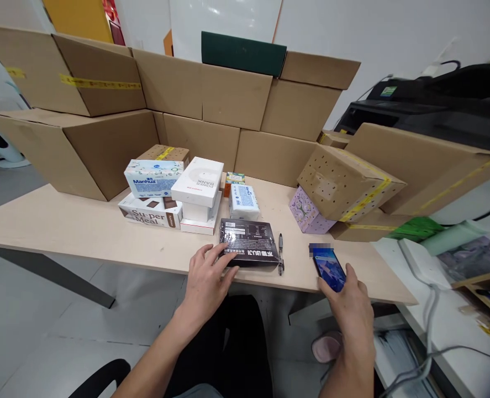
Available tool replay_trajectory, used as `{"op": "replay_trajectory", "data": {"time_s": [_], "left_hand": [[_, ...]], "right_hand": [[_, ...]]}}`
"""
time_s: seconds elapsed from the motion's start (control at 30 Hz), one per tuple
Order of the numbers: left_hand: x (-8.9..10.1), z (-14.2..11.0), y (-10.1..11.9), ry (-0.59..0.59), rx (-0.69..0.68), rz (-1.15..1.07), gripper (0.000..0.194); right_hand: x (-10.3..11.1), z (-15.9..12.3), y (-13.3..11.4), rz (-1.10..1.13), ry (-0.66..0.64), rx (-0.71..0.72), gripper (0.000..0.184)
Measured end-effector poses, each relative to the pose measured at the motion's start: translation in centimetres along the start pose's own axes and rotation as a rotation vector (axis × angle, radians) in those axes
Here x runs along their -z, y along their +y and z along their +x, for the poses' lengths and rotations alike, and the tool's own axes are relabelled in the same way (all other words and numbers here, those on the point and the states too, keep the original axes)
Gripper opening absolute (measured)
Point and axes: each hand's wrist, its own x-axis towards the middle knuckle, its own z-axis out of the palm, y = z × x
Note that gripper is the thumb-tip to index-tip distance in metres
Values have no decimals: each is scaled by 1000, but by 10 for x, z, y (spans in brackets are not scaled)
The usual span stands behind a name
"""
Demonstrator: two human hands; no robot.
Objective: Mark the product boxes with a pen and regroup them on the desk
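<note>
My left hand point(210, 279) rests at the near left corner of a flat black box point(251, 243) with white print. Its fingers are spread, some lying on top of the box. A clear pen point(280, 254) lies just right of that box. Farther right, my right hand point(348, 296) holds a smartphone point(330, 268) by its lower edges, thumb on one side and fingers on the other. The phone's screen is lit, facing up. Behind the black box stand a small white-and-blue tissue pack point(243, 202) and a white power bank box point(198, 181).
Left of the power bank box, a Manhua pack point(156, 178) sits on a Su-per Meal box point(150, 210). Cardboard panels point(199, 132) wall the table's back. A dotted carton point(344, 182) leans over a purple box point(311, 213). Cables point(429, 326) run along the right-hand white desk.
</note>
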Motion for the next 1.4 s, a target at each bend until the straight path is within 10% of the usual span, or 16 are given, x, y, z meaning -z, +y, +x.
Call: {"op": "replay_trajectory", "data": {"time_s": [0.37,0.7,1.0,1.2,1.4], "left_hand": [[-14,-3,-13,79,-120,-41,22],[-3,0,-41,91,-110,-390,20],[19,10,-55,59,-16,-715,29],[-7,5,-44,258,87,-758,43],[-40,-3,-37,153,-25,-456,34]], "right_hand": [[-14,16,18,51,108,192,79],[-2,-34,-63,206,69,914,67],[15,-39,-66,166,350,1307,57],[32,-14,-80,263,588,1208,68],[22,52,-166,39,712,994,50]]}}
